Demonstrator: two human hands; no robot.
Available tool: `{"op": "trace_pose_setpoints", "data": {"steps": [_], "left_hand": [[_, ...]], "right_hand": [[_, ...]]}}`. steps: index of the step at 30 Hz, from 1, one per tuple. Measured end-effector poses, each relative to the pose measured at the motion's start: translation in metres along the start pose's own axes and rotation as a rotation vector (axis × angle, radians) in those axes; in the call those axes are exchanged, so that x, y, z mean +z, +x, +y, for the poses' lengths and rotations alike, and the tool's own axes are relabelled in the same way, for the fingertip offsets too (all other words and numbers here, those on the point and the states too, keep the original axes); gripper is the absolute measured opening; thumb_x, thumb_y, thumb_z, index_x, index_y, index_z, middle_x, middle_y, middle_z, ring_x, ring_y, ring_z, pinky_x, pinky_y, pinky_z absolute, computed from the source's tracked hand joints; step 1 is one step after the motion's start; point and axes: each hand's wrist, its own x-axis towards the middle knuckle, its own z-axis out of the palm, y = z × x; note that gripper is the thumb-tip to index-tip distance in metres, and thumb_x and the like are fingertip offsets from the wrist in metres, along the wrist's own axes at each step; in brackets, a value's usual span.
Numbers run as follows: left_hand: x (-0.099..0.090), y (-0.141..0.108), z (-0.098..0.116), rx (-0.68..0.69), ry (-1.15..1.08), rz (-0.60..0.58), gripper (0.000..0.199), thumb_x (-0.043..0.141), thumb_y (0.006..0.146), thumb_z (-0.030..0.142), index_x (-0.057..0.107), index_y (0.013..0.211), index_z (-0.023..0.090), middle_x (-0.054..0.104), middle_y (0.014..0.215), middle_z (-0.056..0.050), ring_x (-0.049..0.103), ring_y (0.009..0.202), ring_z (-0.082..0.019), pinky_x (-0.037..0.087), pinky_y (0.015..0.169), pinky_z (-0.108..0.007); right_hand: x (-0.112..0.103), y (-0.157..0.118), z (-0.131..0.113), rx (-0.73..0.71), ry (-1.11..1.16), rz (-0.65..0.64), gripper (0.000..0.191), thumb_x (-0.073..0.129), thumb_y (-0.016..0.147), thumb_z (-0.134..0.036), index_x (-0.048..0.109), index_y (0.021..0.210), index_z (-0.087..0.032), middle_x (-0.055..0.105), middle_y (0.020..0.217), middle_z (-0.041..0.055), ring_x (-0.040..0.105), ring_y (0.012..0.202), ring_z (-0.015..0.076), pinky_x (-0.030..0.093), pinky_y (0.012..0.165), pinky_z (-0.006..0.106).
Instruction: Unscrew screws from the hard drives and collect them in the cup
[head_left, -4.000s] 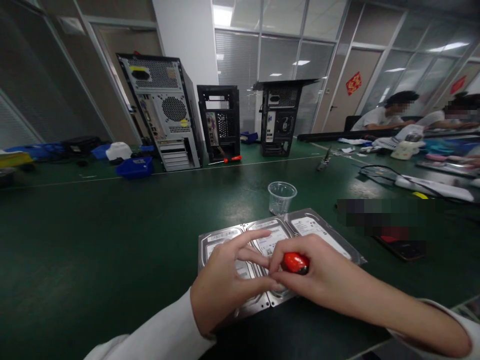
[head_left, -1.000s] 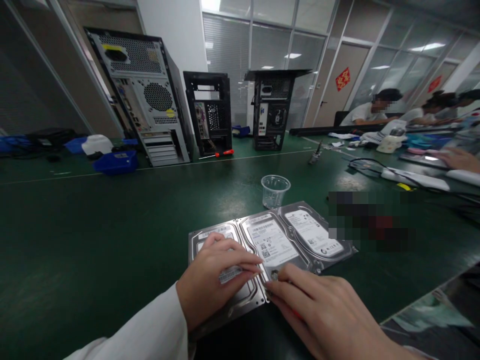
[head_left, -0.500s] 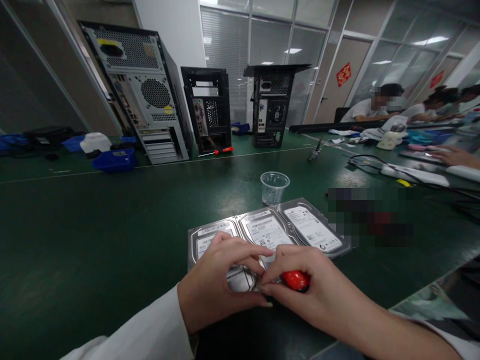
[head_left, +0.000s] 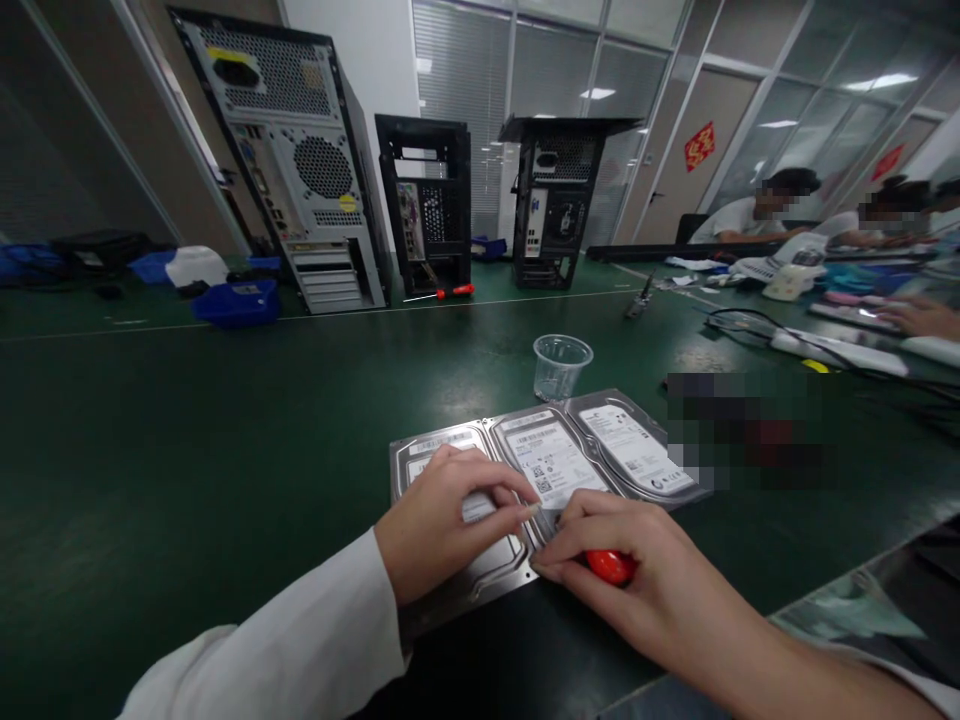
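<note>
The middle hard drive [head_left: 555, 455] lies on the table [head_left: 315, 400], between the left drive [head_left: 446, 441] at nine o'clock and the right drive [head_left: 637, 450] at two. The right hand [head_left: 637, 565] closes round a red handle [head_left: 611, 567] at five; the left hand [head_left: 450, 515] curls over the left drive, any pinch unclear. A clear cup [head_left: 561, 370] stands at twelve.
</note>
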Motion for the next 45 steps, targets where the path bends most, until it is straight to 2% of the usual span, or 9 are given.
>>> {"op": "trace_pose_setpoints", "data": {"steps": [8, 16, 21, 24, 31, 35, 37, 40, 45], "left_hand": [[0.002, -0.003, -0.003, 0.089, 0.022, 0.034, 0.013, 0.059, 0.084, 0.028, 0.067, 0.091, 0.022, 0.064, 0.079, 0.002, 0.055, 0.083, -0.014, 0.03, 0.088, -0.033], [0.004, -0.002, -0.005, 0.142, 0.027, 0.034, 0.012, 0.058, 0.083, 0.026, 0.066, 0.091, 0.021, 0.064, 0.078, 0.003, 0.054, 0.081, -0.013, 0.031, 0.085, -0.032], [0.005, -0.002, -0.007, 0.187, 0.022, 0.057, 0.013, 0.059, 0.082, 0.024, 0.066, 0.092, 0.021, 0.064, 0.079, 0.003, 0.054, 0.083, -0.012, 0.031, 0.085, -0.03], [0.006, -0.002, -0.007, 0.2, 0.026, 0.05, 0.013, 0.06, 0.081, 0.024, 0.066, 0.092, 0.021, 0.063, 0.079, 0.002, 0.054, 0.083, -0.012, 0.031, 0.085, -0.03], [0.005, -0.002, -0.008, 0.196, 0.034, 0.029, 0.014, 0.06, 0.079, 0.02, 0.066, 0.092, 0.021, 0.062, 0.078, 0.004, 0.052, 0.083, -0.011, 0.03, 0.085, -0.029], [0.001, -0.002, -0.007, 0.208, 0.02, -0.005, 0.013, 0.06, 0.082, 0.028, 0.067, 0.092, 0.022, 0.062, 0.08, 0.003, 0.052, 0.083, -0.011, 0.031, 0.083, -0.029], [0.0, -0.003, -0.004, 0.218, -0.024, -0.039, 0.022, 0.069, 0.076, 0.034, 0.068, 0.095, 0.023, 0.064, 0.086, 0.002, 0.053, 0.087, -0.013, 0.032, 0.084, -0.028], [0.003, -0.002, 0.004, 0.129, -0.147, -0.065, 0.034, 0.08, 0.064, 0.039, 0.07, 0.092, 0.023, 0.064, 0.091, 0.0, 0.054, 0.09, -0.014, 0.036, 0.083, -0.026], [0.01, 0.001, 0.017, -0.064, -0.47, -0.04, 0.02, 0.075, 0.071, 0.033, 0.071, 0.081, 0.017, 0.065, 0.083, -0.001, 0.058, 0.081, -0.012, 0.042, 0.076, -0.021]], "right_hand": [[0.0, -0.003, 0.001, 0.03, -0.047, 0.005, 0.018, 0.055, 0.086, -0.018, 0.071, 0.081, -0.026, 0.06, 0.079, -0.0005, 0.058, 0.076, 0.0125, 0.04, 0.068, 0.025], [0.005, -0.014, 0.0, -0.112, -0.215, 0.045, 0.025, 0.042, 0.091, -0.019, 0.066, 0.09, -0.026, 0.055, 0.08, 0.0013, 0.054, 0.07, 0.012, 0.039, 0.062, 0.024], [0.014, -0.02, 0.002, -0.275, -0.412, 0.179, 0.024, 0.043, 0.088, -0.015, 0.064, 0.096, -0.023, 0.056, 0.078, 0.002, 0.054, 0.062, 0.0129, 0.035, 0.053, 0.024], [0.018, -0.022, 0.003, -0.301, -0.456, 0.226, 0.023, 0.046, 0.087, -0.016, 0.064, 0.099, -0.023, 0.057, 0.077, 0.0017, 0.054, 0.061, 0.0135, 0.035, 0.053, 0.024], [0.019, -0.017, 0.003, -0.229, -0.323, 0.255, 0.027, 0.048, 0.086, -0.015, 0.066, 0.1, -0.029, 0.057, 0.079, -0.0002, 0.057, 0.061, 0.0122, 0.039, 0.055, 0.024], [0.015, -0.012, 0.004, -0.16, -0.195, 0.261, 0.024, 0.051, 0.086, -0.016, 0.069, 0.094, -0.029, 0.06, 0.075, -0.001, 0.059, 0.064, 0.0128, 0.042, 0.059, 0.025], [0.007, -0.008, 0.001, -0.12, -0.079, 0.259, 0.02, 0.055, 0.084, -0.016, 0.072, 0.088, -0.027, 0.062, 0.075, -0.001, 0.06, 0.067, 0.0122, 0.043, 0.061, 0.024], [-0.007, 0.0, -0.007, -0.086, 0.103, 0.265, 0.014, 0.063, 0.077, -0.013, 0.073, 0.079, -0.023, 0.064, 0.071, -0.0011, 0.059, 0.066, 0.01, 0.043, 0.062, 0.021], [-0.021, 0.011, -0.017, -0.119, 0.188, 0.241, 0.01, 0.068, 0.072, -0.011, 0.073, 0.073, -0.019, 0.061, 0.068, -0.0005, 0.056, 0.065, 0.0092, 0.041, 0.06, 0.02]]}}
